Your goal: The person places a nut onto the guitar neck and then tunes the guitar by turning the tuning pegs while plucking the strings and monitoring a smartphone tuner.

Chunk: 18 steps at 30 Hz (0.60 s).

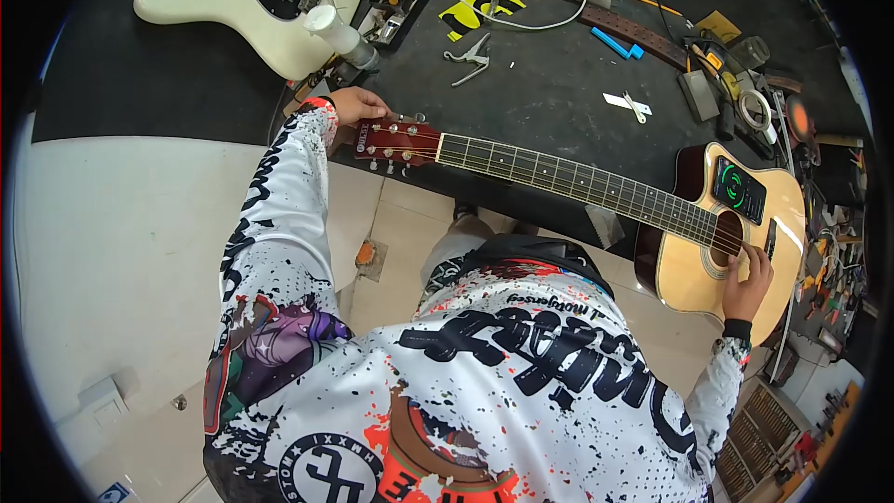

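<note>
An acoustic guitar (684, 270) with a pale wood top lies across the front edge of the black bench, its neck pointing left. My left hand (361, 106) is at the red headstock (400, 142), with closed fingers at a tuning peg on its far side. Over the strings beside the soundhole rests my right hand (748, 281), fingers apart. A phone (738, 188) with a green circle on its screen lies on the guitar's top, above the soundhole.
A cream electric guitar body (251, 19) lies at the back left, near a white-capped bottle (337, 33). A metal capo (470, 60), a white cable (521, 26) and a brown fretboard (633, 33) lie behind the neck. Tools crowd the right side.
</note>
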Each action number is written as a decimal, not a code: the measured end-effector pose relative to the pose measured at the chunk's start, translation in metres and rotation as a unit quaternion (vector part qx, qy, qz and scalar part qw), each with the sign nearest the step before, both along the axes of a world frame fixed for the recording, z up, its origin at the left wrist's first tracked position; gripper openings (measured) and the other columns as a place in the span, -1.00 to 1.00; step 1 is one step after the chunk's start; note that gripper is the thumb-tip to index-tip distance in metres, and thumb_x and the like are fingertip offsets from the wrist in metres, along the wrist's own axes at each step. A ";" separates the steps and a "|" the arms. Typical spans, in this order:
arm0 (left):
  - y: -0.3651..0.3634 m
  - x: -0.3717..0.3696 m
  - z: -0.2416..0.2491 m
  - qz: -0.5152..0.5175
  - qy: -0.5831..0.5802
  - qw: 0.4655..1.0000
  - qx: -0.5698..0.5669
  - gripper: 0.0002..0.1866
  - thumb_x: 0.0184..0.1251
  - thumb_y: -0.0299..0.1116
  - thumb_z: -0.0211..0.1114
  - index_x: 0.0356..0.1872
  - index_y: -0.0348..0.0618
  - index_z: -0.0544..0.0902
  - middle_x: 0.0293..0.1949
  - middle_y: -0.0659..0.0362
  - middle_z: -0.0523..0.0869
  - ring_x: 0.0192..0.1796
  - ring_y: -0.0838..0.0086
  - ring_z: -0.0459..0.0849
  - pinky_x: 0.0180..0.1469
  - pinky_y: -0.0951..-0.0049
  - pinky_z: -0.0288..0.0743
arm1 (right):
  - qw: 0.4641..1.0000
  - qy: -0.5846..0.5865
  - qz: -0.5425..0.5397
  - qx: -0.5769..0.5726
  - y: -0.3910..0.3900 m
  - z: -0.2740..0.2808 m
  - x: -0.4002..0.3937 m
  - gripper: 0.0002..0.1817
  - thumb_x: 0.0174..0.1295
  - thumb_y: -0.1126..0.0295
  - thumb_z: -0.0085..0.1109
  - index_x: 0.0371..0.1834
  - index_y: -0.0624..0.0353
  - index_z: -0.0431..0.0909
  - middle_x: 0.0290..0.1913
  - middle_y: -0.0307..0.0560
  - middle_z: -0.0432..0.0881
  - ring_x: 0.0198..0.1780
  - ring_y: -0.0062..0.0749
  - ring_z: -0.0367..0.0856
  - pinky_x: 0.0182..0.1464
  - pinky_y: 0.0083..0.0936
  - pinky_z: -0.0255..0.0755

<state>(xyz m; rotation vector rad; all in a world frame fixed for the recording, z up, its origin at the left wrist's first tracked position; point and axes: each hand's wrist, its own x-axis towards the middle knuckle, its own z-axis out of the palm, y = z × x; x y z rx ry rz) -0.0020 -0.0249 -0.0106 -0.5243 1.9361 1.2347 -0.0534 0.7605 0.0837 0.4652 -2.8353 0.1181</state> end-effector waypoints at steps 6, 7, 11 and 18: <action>0.001 0.001 0.005 -0.012 0.006 1.000 -0.014 -0.67 0.50 -0.20 0.22 0.12 -0.14 0.66 0.03 0.23 0.73 0.08 0.50 0.66 0.14 0.37 0.52 | 0.964 -0.047 0.189 -0.183 -0.202 0.032 0.032 -0.73 0.11 0.48 0.39 -0.09 0.15 0.68 -0.04 0.01 0.64 0.01 -0.06 0.60 0.10 -0.23 0.44; 0.001 0.003 0.006 -0.019 0.012 0.999 -0.024 -0.67 0.50 -0.19 0.23 0.12 -0.14 0.66 0.02 0.23 0.73 0.08 0.50 0.66 0.14 0.37 0.52 | 0.953 -0.069 0.230 -0.186 -0.236 0.027 0.035 -0.75 0.05 0.49 0.41 -0.16 0.15 0.68 -0.12 -0.02 0.65 -0.05 -0.06 0.61 0.03 -0.22 0.46; -0.009 0.000 -0.010 -0.040 0.035 0.999 -0.013 -0.66 0.48 -0.17 0.25 0.10 -0.15 0.67 -0.03 0.23 0.74 0.00 0.52 0.68 0.06 0.40 0.57 | 0.926 -0.062 0.307 -0.209 -0.340 0.001 0.040 -0.87 0.09 0.45 0.37 -0.30 0.13 0.64 -0.22 -0.17 0.63 -0.15 -0.20 0.60 -0.11 -0.28 0.47; 0.000 0.000 -0.001 -0.123 0.104 0.987 -0.023 -0.70 0.47 -0.16 0.27 -0.03 -0.18 0.68 -0.24 0.28 0.73 -0.24 0.60 0.62 -0.23 0.50 0.53 | 0.949 -0.075 0.282 -0.119 -0.396 -0.015 0.040 -0.90 0.16 0.40 0.32 -0.30 0.12 0.65 -0.22 -0.22 0.62 -0.18 -0.25 0.57 -0.15 -0.33 0.42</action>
